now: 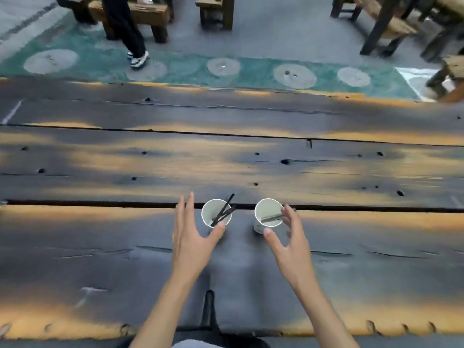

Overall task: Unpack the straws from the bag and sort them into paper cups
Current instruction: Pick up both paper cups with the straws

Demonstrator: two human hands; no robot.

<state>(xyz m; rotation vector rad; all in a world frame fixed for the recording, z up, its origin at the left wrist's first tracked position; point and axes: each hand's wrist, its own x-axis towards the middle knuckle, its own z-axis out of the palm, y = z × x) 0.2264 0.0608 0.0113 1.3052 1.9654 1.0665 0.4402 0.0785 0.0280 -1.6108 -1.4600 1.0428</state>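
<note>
Two hands in frame, both spread wide and gripping nothing. The left hand (190,237) is sitting just left of the left cup (216,213), thumb tip at the near rim; contact is hard to call. The right hand (288,243) is sitting at the near right of the right cup (268,213), fingertips overlapping its right rim and thumb just below its wall; again I cannot tell whether it is touching. Two white paper cups are standing upright side by side on the table (100,259), a clear gap between them. The left cup is holding black straws (224,211), leaning to the upper right with ends poking past the rim; it looks like three, but they are overlapping so the count is soft. The right cup is holding dark straws (272,218) lying low across the inside, running toward the right rim; they are blurred together and partly covered by the fingers, so no count. The table is made of dark, scorched-looking planks with long seams and knot holes. Beyond the far edge, a second person's legs (125,28) are showing, cut off by the top of the frame, beside wooden benches (150,13) that are also cropped.
</note>
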